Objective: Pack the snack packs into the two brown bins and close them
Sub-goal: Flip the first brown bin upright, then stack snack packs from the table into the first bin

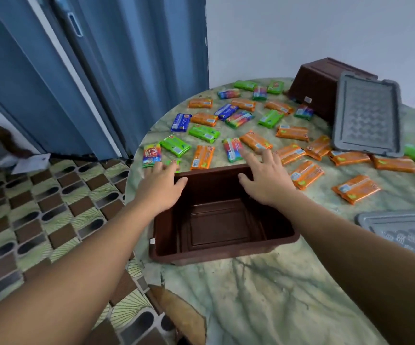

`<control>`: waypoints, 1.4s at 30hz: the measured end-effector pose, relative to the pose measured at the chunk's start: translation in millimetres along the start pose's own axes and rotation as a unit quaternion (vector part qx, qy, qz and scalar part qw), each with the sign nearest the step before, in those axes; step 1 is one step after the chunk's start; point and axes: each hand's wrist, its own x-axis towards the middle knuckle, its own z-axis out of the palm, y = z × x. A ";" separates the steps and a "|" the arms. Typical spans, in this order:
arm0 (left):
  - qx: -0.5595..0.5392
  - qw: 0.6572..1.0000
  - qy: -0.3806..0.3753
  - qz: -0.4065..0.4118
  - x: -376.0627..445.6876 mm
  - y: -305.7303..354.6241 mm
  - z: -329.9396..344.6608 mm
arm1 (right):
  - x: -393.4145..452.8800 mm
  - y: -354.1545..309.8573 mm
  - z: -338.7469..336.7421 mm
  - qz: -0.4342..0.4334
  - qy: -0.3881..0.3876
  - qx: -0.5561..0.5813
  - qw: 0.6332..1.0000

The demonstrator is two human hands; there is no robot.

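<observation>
- Near bin (222, 220) is sitting upright on the table (263, 295), mouth up, nothing inside; long axis running 9 to 3 o'clock.
- Left hand (162, 189) is reaching over the bin's far-left corner, fingers spread and relaxed, gripping nothing.
- Right hand (267, 179) is hovering over the far-right rim, fingers splayed, also gripping nothing.
- Snack packs (256, 140) are lying flat and scattered at 12 to 2 o'clock from the bin: orange, green, blue, rainbow. Long axes pointing every way. Wrapper print too blurred to read.
- Second bin (323, 85) is lying tipped over at 1 o'clock, base showing.
- Grey lid (368, 115) is leaning against it; another lid (405, 235) is lying at 3 o'clock.
</observation>
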 end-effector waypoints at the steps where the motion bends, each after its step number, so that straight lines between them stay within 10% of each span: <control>1: 0.000 1.000 -0.011 0.027 4.2 -0.1 3.6 | 3.2 -3.7 4.4 -0.022 -0.026 -0.031 0.999; 14: -0.107 0.994 -0.013 -0.015 33.4 -1.9 -11.0 | 44.6 -36.4 4.8 -0.003 -0.020 -0.009 1.000; 28: 0.051 0.975 -0.183 -0.115 126.4 -19.9 12.3 | 173.2 -83.5 53.6 -0.094 -0.299 -0.183 0.932; 42: 0.063 0.962 -0.217 -0.153 143.5 -20.0 47.3 | 191.0 -87.6 74.8 -0.163 -0.187 -0.327 0.912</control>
